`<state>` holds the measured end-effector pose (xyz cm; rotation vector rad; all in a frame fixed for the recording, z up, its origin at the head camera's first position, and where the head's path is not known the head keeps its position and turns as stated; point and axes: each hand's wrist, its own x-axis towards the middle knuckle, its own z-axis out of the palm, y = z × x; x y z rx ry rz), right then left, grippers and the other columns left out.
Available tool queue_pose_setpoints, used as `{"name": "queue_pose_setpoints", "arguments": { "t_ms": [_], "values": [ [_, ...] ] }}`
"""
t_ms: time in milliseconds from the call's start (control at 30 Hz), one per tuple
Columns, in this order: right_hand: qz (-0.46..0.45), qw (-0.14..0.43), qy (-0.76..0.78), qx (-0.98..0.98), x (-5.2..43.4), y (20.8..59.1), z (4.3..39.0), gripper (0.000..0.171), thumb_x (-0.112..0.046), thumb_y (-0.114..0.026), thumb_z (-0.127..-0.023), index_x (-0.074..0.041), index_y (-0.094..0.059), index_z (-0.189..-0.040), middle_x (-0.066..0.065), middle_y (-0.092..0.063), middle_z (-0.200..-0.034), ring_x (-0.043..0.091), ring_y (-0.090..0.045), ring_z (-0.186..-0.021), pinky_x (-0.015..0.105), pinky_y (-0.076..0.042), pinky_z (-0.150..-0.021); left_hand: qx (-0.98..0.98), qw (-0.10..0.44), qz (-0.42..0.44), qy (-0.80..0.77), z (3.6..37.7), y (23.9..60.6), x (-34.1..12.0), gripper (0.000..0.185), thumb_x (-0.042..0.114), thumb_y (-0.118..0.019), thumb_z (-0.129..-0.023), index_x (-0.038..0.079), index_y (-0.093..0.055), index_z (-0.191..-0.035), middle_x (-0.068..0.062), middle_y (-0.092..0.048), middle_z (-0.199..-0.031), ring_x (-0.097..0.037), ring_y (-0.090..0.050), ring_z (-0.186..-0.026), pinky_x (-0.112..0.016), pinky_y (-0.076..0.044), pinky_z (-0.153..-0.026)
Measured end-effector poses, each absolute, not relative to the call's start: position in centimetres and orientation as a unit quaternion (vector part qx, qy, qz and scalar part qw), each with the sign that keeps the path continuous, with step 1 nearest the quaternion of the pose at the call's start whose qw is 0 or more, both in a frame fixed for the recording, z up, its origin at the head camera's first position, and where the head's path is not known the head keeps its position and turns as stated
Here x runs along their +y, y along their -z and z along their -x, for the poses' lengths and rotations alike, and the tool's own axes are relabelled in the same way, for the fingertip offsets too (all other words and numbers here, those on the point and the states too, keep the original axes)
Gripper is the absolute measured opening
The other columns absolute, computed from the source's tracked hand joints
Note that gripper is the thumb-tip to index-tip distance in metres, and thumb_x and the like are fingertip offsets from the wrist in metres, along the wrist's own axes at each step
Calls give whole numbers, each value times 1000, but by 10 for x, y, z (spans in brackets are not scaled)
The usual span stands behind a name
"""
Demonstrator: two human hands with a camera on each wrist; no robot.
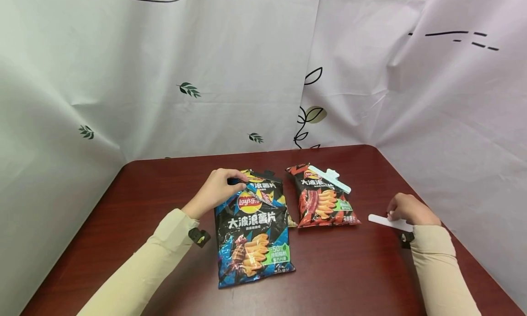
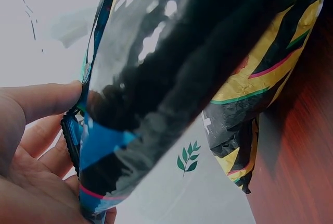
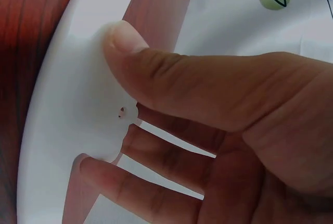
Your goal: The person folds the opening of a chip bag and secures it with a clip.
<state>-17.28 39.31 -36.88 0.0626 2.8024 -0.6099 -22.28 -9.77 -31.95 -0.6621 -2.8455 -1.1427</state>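
My left hand (image 1: 214, 190) pinches the top edge of a blue and black potato chip bag (image 1: 252, 227) at its upper left corner. The bag's top is folded over. In the left wrist view the thumb presses the crinkled blue edge (image 2: 74, 140) against the fingers, and the shiny bag front fills the middle. Over on the right, my right hand (image 1: 413, 211) holds a long white bag clip (image 1: 382, 221) just above the table. Close up, the thumb lies on the clip's broad white face (image 3: 57, 109), and several fingers curl beneath its tabbed side.
Behind the blue bag lies a yellow and black chip bag (image 1: 283, 200), partly covered, with a black clip (image 1: 266, 177) across its top. A red chip bag (image 1: 317, 206) beside it bears a pale clip (image 1: 329, 179). White printed cloth (image 1: 239, 78) hangs behind the brown table (image 1: 337, 270).
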Motion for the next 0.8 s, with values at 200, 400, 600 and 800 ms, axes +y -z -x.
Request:
{"name": "queue_pose_setpoints", "arguments": {
  "t_ms": [200, 400, 600, 800],
  "values": [
    [-23, 127, 198, 972, 392, 370, 173, 6, 3, -69, -74, 0, -70, -80, 10, -65, -79, 21, -57, -69, 37, -49, -58, -908, 3, 210, 363, 223, 320, -98, 17, 12, -67, -90, 10, -73, -106, -11, -69, -114, -19, -63, -88, -32, -53, -75],
    [-23, 123, 189, 974, 391, 369, 172, 5, 3, -69, -75, -1, -67, -77, 10, -63, -77, 21, -54, -68, 35, -47, -56, -907, 1, 210, 366, 224, 321, -99, 17, 14, -67, -91, 11, -73, -106, -10, -69, -113, -20, -63, -89, -33, -53, -76],
    [-22, 114, 190, 975, 389, 368, 170, 4, 4, -69, -76, 0, -67, -76, 11, -63, -77, 22, -54, -67, 36, -47, -55, -907, 0, 208, 367, 224, 321, -99, 17, 14, -66, -91, 11, -73, -107, -10, -69, -114, -19, -63, -88, -32, -52, -76],
    [-24, 111, 200, 973, 389, 365, 167, 3, 4, -69, -76, 2, -68, -77, 11, -63, -77, 22, -54, -68, 36, -48, -54, -907, 0, 208, 367, 225, 323, -100, 18, 14, -66, -91, 11, -73, -108, -10, -69, -114, -20, -63, -89, -34, -53, -78]
  ]
}}
